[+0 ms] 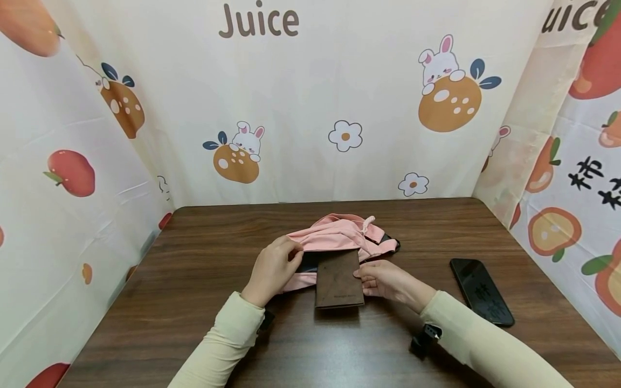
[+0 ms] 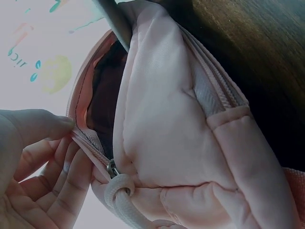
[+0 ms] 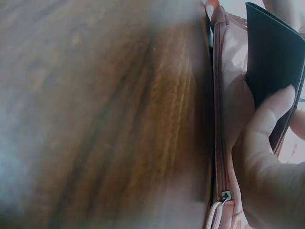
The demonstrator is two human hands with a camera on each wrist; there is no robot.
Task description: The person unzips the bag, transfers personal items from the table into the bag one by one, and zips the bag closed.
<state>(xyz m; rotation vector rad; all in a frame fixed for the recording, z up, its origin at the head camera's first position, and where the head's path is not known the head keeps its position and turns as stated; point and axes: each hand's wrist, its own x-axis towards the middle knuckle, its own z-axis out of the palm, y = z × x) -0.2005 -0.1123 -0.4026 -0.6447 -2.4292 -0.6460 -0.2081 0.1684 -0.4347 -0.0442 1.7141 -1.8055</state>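
Note:
A soft pink zip bag (image 1: 335, 231) lies on the table with its main opening parted and a dark inside showing. My left hand (image 1: 274, 267) pinches the zipped edge of that opening between thumb and fingers. In the left wrist view the zip slider (image 2: 112, 168) sits at the end of the opening, with a pale cord loop through it. A thin brown leather wallet (image 1: 339, 280), folded and with small lettering near its lower edge, stands partly over the opening. Its right edge is gripped by my right hand (image 1: 388, 280), thumb on the near face. The wallet's far end overlaps the bag.
To the right, a black phone (image 1: 481, 291) lies face up on the dark wooden table (image 1: 194, 323). A second zip (image 3: 219, 119) runs along the bag's near side. Printed cloth (image 1: 310, 81) hangs behind the table and along both sides.

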